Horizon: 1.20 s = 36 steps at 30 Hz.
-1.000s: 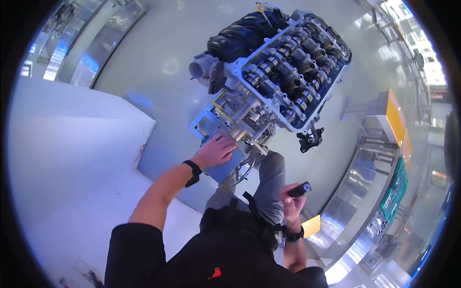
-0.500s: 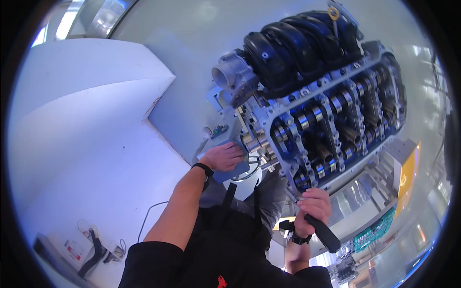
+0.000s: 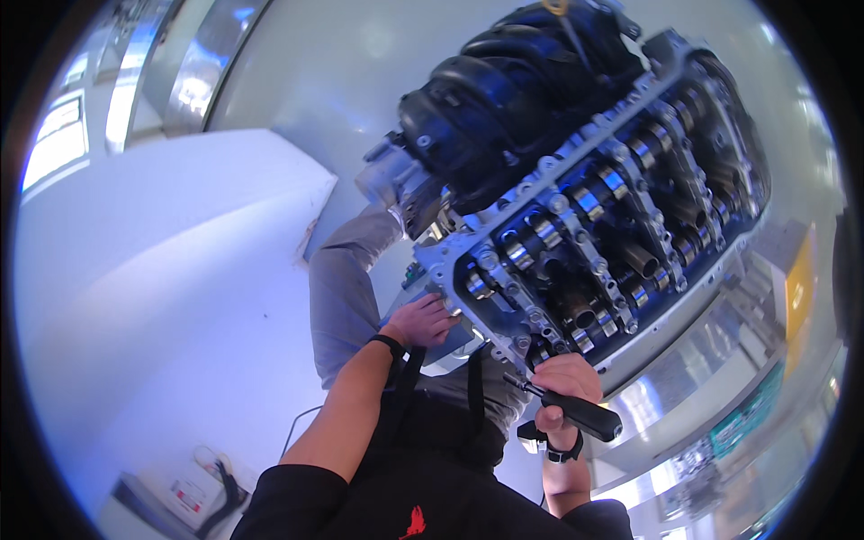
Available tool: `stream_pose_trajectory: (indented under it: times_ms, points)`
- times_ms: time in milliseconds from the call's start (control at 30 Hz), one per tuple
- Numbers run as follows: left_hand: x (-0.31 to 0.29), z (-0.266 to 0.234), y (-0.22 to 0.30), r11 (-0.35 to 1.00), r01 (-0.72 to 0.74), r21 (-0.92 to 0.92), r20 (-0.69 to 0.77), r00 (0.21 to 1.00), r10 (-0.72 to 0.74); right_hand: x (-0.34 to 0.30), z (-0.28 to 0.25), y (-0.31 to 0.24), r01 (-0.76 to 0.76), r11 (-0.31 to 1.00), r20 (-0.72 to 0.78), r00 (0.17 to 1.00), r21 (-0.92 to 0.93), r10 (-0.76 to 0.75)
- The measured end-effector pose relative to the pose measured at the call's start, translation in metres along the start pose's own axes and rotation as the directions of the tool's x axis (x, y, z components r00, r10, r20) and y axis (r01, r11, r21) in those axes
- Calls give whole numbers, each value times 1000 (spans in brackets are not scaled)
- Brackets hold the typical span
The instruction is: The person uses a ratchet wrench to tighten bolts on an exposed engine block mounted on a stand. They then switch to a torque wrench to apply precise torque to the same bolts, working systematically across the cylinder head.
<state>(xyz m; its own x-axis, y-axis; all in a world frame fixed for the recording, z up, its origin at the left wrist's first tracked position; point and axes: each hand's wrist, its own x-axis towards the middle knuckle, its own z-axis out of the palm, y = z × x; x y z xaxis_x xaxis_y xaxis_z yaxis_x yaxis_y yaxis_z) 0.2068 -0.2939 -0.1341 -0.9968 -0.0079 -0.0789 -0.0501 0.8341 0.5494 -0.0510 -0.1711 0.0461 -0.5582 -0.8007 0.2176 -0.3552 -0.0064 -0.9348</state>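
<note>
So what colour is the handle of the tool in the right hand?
Black, with a metal shaft. The tool in the right hand shows in the head view.

Pale glossy floor (image 3: pixel 297 81) under bright, even light; large white tabletop (image 3: pixel 153 270) filling left side; glazed panels (image 3: pixel 63 135) glowing at upper left; yellow cabinet (image 3: pixel 796 297) at right edge; teal sign (image 3: pixel 747 418) lower right; cabling (image 3: pixel 220 495) at bottom left.

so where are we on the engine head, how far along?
Done: the top cover is off, leaving the camshafts bare on the engine. In hand: the right hand holds a black-handled tool at the lower corner, and the left hand braces the end. Left: the cam caps look still in place.
</note>
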Motion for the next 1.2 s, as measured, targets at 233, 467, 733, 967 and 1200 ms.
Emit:
stream_pose_trajectory:
  times_ms: [233, 467, 733, 967, 1200]
  points:
    - [-11, 14, 0, 997, 54, 46, 109, 992, -59, -1, 0, -2, -52, 988, -35, 998, 143, 57]
    - [11, -17, 9, 945, 319, -71, 596, 773, -217, -12, -2, -4, -72, 990, -181, 979, 119, 93]
    - [40, -55, -8, 899, 294, -325, 400, 904, -151, -16, 3, 2, -86, 966, -366, 914, 242, 173]
    - [30, -68, -16, 995, -103, 6, 442, 892, 89, -31, 10, 8, -302, 910, -290, 878, 283, 381]
    - [27, -45, -23, 991, 82, -107, 541, 841, -11, -16, 4, -10, -278, 925, -361, 860, 259, 359]
